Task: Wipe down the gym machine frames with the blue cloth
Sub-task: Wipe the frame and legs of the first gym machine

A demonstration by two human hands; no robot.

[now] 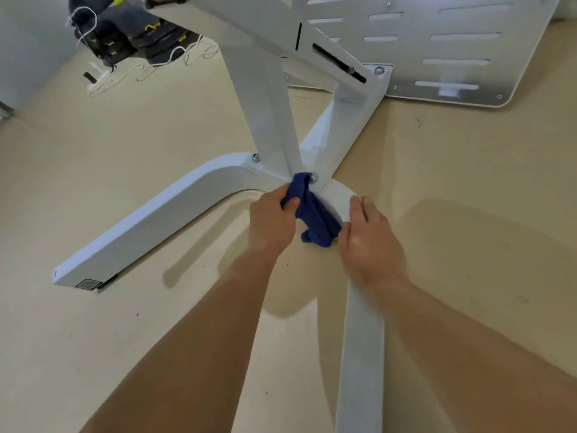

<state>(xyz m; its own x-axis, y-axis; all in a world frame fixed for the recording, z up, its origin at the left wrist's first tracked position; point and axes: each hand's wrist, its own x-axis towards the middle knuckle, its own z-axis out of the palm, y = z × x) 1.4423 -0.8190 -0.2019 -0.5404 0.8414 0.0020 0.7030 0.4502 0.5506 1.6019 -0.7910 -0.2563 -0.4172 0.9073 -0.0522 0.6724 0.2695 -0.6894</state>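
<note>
1. Left hand is clenched on the blue cloth. The thumb is curled over the top and the fingers are tucked under, bunching it up. The cloth sits right at the joint where the white frame legs meet the upright post, and its top end touches a bolt.
2. Right hand isn't gripping anything. Its fingers lie pretty much straight over the rounded bend of the frame, with the thumb against the lower edge of the cloth.
3. Edges: it's a tight corner. The post rises straight up behind the cloth, one leg sweeps off left and ends in a square end with a small label, and another leg runs back toward the camera under the right forearm. There's open floor inside the bend under the left wrist, and plenty on both outer sides.
4. In the way: a second bolt sits at the post's left foot. A brace goes from the joint up-right to a bracket with a third bolt and a black slot.
5. Around: a slotted panel stands behind the bracket. Top left, well apart, there's a dark pile with yellow bits, shoes or bags, hard to tell, with white string trailing over the floor.
6. The floor is smooth beige with a few dark specks and soft shadows under the arms. There's a pale wall at far left.
</note>
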